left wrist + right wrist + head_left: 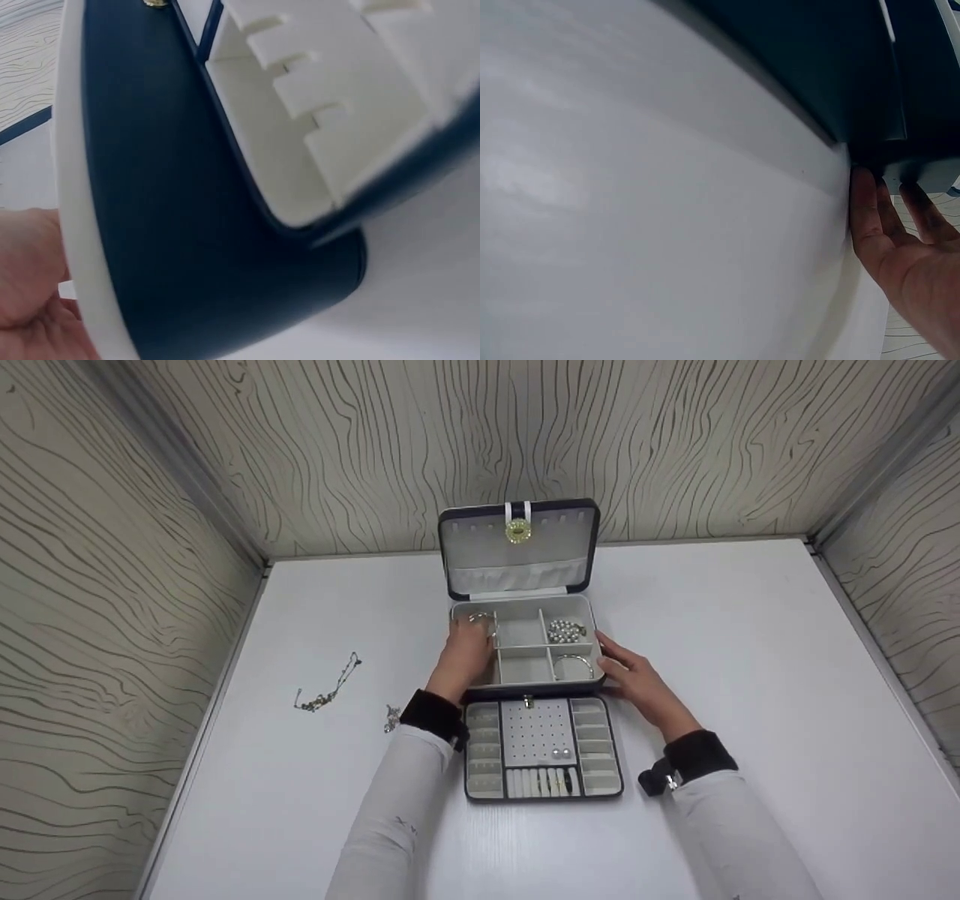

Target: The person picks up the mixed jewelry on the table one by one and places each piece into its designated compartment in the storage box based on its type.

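A dark blue jewelry box (pixel 525 687) stands with its lid raised and a divided white interior. My left hand (pixel 466 651) reaches down into its left compartments, where a silvery curved piece of jewelry (pixel 480 617) shows at the fingers. The box wall hides those fingertips in the left wrist view, so I cannot tell whether they grip it. Against the box's right side rests my right hand (pixel 637 679), its fingers (pixel 865 202) extended along the outer wall. A pearl strand (pixel 566 631) lies in the back right compartment, and a silvery bangle (pixel 574 666) in the front right one.
In front of the box lies a removable tray (pixel 484 793) with ring slots and two pearl earrings (pixel 561 753). Left on the white table (pixel 247 810) are a greenish necklace (pixel 321 701) and a small silvery piece (pixel 391 718). Patterned panels (pixel 360 450) enclose the table.
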`<action>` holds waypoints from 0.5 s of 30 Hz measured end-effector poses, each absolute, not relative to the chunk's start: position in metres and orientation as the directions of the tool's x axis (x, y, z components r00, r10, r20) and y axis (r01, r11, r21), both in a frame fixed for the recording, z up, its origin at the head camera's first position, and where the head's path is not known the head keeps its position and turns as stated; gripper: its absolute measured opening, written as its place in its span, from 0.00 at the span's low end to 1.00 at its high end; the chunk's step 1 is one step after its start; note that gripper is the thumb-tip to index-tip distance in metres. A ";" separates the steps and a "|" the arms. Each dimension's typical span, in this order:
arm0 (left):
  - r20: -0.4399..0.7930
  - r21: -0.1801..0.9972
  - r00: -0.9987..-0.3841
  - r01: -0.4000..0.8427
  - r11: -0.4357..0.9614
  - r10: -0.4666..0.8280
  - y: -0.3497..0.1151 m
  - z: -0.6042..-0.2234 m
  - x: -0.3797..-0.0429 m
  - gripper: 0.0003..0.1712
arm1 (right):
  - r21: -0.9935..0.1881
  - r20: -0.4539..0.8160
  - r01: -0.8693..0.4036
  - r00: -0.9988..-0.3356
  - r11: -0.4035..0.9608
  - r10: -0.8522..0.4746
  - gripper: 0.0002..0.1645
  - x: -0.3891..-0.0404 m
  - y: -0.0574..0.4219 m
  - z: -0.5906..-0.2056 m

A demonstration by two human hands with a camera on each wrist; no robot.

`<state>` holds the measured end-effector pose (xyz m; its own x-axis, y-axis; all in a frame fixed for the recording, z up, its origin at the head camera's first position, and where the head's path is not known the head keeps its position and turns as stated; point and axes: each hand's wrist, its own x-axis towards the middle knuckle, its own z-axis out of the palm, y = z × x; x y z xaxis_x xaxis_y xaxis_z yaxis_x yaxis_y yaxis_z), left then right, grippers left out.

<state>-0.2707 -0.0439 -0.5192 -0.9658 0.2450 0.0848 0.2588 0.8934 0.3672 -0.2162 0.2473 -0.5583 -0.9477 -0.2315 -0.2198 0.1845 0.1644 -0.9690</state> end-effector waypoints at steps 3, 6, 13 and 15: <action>0.080 0.339 -0.966 0.258 0.905 0.245 -0.041 -0.522 -0.272 0.15 | -0.968 -0.220 0.184 -0.948 0.168 -0.229 0.34 -0.217 0.247 -0.558; 0.058 0.297 -0.965 0.262 0.918 0.257 -0.039 -0.524 -0.272 0.12 | -0.968 -0.218 0.180 -0.948 0.172 -0.233 0.34 -0.217 0.247 -0.558; 0.120 0.225 -0.964 0.261 0.939 0.239 -0.037 -0.528 -0.272 0.07 | -0.967 -0.220 0.180 -0.947 0.180 -0.234 0.34 -0.215 0.247 -0.558; 0.138 0.215 -0.964 0.253 0.943 0.227 -0.036 -0.529 -0.272 0.07 | -0.966 -0.219 0.178 -0.947 0.186 -0.233 0.34 -0.215 0.247 -0.558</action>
<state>-0.2720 -0.0363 -0.5292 -0.9640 0.2271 0.1380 0.2530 0.9432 0.2153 -0.2149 0.2470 -0.5576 -0.9475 -0.2326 -0.2194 0.1781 0.1860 -0.9663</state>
